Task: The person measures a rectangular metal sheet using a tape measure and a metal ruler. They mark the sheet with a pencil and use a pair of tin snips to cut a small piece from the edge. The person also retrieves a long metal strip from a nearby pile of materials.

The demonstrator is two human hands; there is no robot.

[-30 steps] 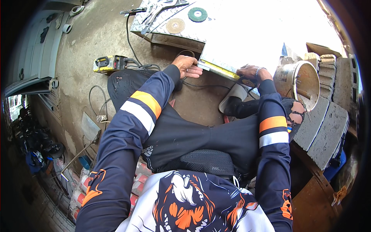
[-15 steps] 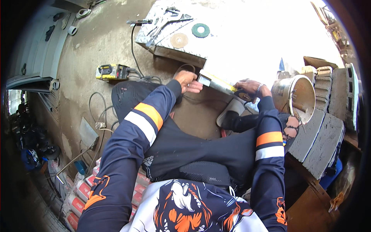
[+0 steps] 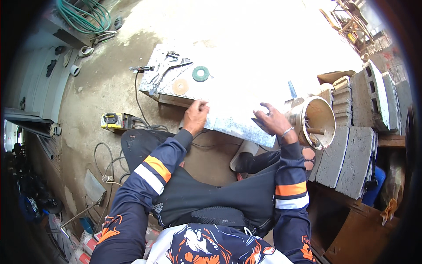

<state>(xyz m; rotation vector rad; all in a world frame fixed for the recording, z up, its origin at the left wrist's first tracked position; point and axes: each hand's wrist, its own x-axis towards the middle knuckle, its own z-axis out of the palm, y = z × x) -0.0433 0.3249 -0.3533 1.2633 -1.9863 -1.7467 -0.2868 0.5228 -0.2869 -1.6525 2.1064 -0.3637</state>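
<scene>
In front of my knees lies a grey metal piece (image 3: 241,130) with a scuffed face, its far side lost in glare. My left hand (image 3: 196,117) is at its left end, fingers curled together and slightly blurred; whatever they pinch, if anything, is too small to make out. Over the right end is my right hand (image 3: 273,120), with the index finger raised and the fingers apart. A small yellow and dark bit shows by its fingertips, too little to name. Left of the metal piece, a green ring-shaped disc (image 3: 201,74) and a tan disc (image 3: 180,86) lie on a patterned box top (image 3: 151,81).
A yellow and black power unit (image 3: 118,121) with cables stands on the floor at left. Metal tools (image 3: 169,70) lie on the box. To the right stand a dirty white bucket (image 3: 314,121) and concrete blocks (image 3: 347,154). A coiled green hose (image 3: 85,17) is at far left.
The view has shifted, showing more at the far side. The yellow tape along the metal piece no longer shows. My right hand's fingers have spread, and my left fingers have curled.
</scene>
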